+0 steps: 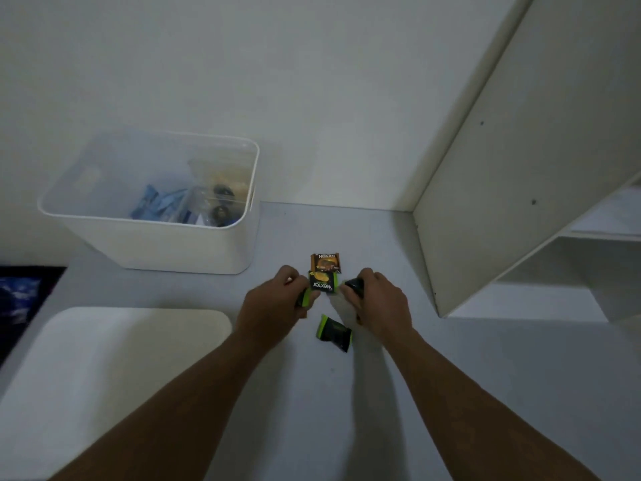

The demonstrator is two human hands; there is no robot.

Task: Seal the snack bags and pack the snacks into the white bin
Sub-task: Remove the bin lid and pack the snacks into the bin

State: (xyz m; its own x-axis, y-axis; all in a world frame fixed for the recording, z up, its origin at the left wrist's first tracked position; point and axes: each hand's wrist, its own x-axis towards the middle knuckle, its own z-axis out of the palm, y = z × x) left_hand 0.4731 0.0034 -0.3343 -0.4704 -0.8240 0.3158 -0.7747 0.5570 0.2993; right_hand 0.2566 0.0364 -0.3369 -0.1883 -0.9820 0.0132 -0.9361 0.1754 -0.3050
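Observation:
The white bin (163, 244) stands at the back left of the grey table and holds blue packets and clear bags of snacks. In front of it lie small Nextar snack packs: a brown one (325, 262), a black-and-green one (323, 282) just below it, and another black-and-green pack (333, 333) nearer to me. My left hand (277, 300) grips a black-and-green pack (302, 299) at its green end. My right hand (376, 300) holds a dark pack (354, 285). Both hands flank the middle pack.
A flat white lid (104, 369) lies at the front left of the table. A white shelf unit (520, 189) rises on the right, its side panel close to my right hand. The white wall stands behind the bin. A dark floor patch (20, 293) shows at far left.

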